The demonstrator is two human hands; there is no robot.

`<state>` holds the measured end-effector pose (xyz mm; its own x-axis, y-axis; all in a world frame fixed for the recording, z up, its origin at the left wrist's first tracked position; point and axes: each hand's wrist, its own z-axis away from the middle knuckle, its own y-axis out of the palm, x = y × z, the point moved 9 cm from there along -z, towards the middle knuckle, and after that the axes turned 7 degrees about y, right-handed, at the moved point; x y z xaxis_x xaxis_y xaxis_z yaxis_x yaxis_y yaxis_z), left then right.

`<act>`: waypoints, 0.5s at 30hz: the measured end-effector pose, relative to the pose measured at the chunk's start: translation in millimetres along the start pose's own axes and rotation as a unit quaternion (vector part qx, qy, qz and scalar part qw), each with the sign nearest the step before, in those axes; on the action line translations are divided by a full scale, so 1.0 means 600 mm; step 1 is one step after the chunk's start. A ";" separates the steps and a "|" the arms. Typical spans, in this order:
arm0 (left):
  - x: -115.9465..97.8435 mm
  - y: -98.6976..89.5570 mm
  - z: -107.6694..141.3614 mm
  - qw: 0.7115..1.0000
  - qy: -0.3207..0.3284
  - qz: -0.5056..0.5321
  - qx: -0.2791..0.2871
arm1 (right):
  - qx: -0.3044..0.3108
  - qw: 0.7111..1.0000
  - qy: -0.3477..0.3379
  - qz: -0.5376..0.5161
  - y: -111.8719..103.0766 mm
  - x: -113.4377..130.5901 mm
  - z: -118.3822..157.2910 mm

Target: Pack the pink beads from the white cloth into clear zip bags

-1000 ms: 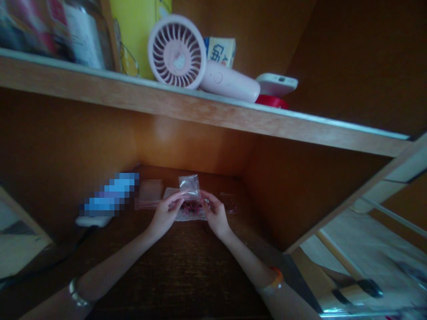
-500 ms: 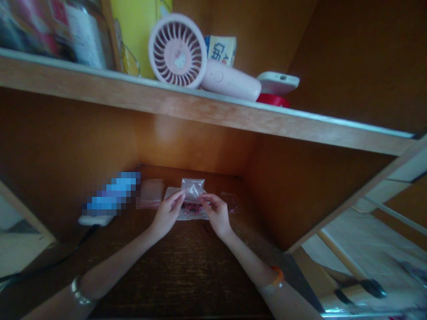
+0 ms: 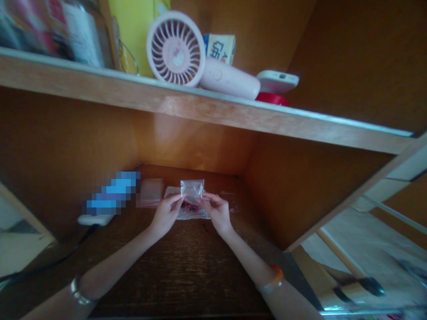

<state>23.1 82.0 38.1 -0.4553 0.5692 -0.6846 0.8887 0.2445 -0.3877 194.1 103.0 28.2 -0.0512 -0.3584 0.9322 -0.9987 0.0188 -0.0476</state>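
Note:
A small clear plastic bag (image 3: 192, 188) is pinched between my two hands, held up over the desk. My left hand (image 3: 167, 212) grips its lower left edge with thumb and fingertips. At the lower right edge, my right hand (image 3: 216, 212) pinches it the same way. Beneath it lies a larger clear bag (image 3: 195, 215) with small pink and dark beads (image 3: 191, 207) showing; my hands partly cover it. To the left is a stack of flat clear bags (image 3: 151, 191). Another clear bag (image 3: 231, 202) with a few pink bits lies right of my right hand.
A phone with a blurred screen (image 3: 111, 191) leans at the left, a dark cable (image 3: 80, 242) running from it. Above my hands crosses a shelf edge (image 3: 207, 111), bearing a pink handheld fan (image 3: 230, 79), a small box (image 3: 222, 48), a white device (image 3: 278, 80) and a jar (image 3: 83, 33).
The small bag's top now looks flatter and squarer. My right fingers have shifted slightly along its edge; my left hand has barely moved.

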 end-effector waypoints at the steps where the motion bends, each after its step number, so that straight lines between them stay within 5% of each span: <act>1: 0.001 -0.002 0.000 1.000 0.000 -0.009 -0.005 | -0.002 1.000 -0.010 0.012 -0.001 0.004 0.001; 15: -0.001 -0.003 0.004 1.000 -0.023 0.005 -0.018 | -0.042 0.998 -0.015 0.050 -0.012 0.011 0.001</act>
<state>21.3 79.2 37.6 -0.4473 0.5353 -0.7165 0.8944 0.2674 -0.3586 201.1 99.7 34.4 -0.1519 -0.3778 0.9133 -0.9850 0.1341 -0.1084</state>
